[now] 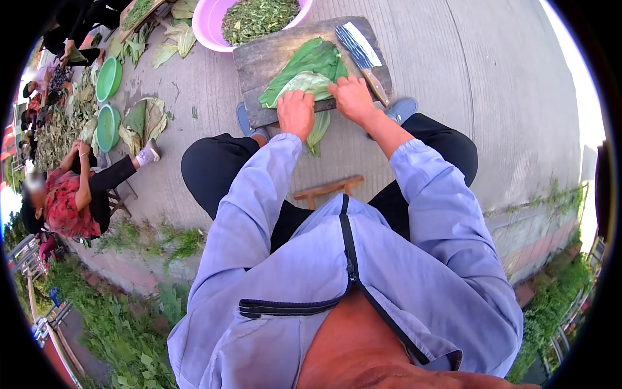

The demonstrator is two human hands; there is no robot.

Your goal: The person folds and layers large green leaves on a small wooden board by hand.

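Large green leaves lie stacked and partly folded on a worn wooden chopping board. My left hand presses on the near left edge of the stack, its fingers curled over the leaf. At the near right edge, my right hand has its fingers bent around the leaf too. One leaf tip hangs over the board's near edge between my hands. A cleaver with a wooden handle rests on the right of the board, its blade pointing away, close to my right hand.
A pink basin of shredded leaves stands beyond the board. Green basins and loose leaves are at the left, near a seated person in a red patterned top. A wooden stool shows between my legs.
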